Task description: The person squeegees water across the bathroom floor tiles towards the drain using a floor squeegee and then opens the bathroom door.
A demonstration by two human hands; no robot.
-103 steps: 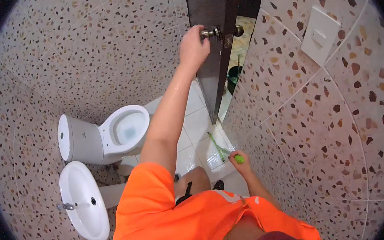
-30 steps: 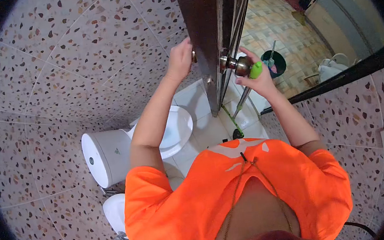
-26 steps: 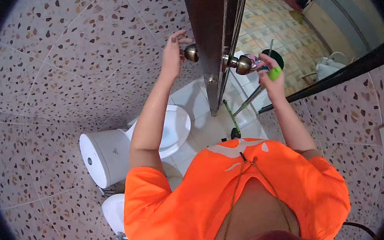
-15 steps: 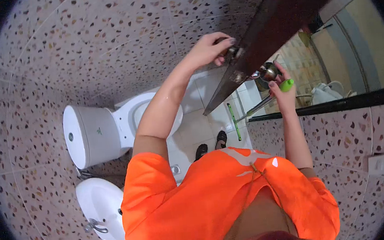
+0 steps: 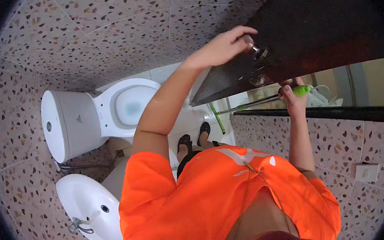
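Observation:
My left hand (image 5: 224, 48) is closed around the inner door knob (image 5: 253, 48), its fingers curled over the round end. The dark brown door (image 5: 311, 22) stands partly open, its latch plate (image 5: 260, 80) showing on the edge. My right hand (image 5: 295, 99) holds the green grip (image 5: 301, 90) of a floor squeegee. Its fingertips reach up behind the door's edge, partly hidden, by the outer knob. The squeegee's grey pole (image 5: 259, 102) slants down left to a green blade (image 5: 217, 118) at the floor.
A white toilet (image 5: 109, 109) with its bowl uncovered stands left, with a white sink (image 5: 82, 198) and tap below it. Speckled tile walls surround me. A dark door frame (image 5: 337, 112) and a switch plate (image 5: 367, 172) are at right. White bags (image 5: 324, 97) lie beyond the doorway.
The door has swung toward the frame, narrowing the gap and showing more of its inner face. My left hand moved right with the knob; my right hand is now partly behind the door edge.

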